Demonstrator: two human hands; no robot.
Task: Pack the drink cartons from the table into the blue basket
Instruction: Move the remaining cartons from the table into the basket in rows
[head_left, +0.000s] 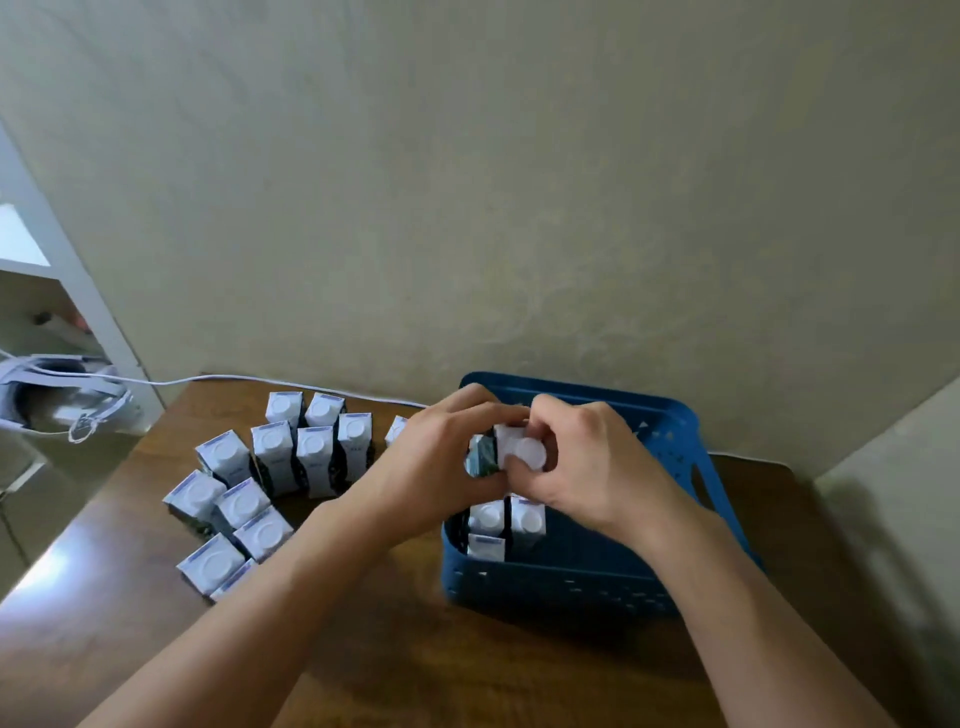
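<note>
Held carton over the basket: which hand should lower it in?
Right, probably. The right hand already hangs over the blue basket, fingers round the carton; the left hand reaches in from the table cartons' side.

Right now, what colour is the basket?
Blue, seen in the head view: the basket.

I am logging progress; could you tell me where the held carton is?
In the head view, both hands grip the held carton above the blue basket, beyond the packed cartons.
</note>
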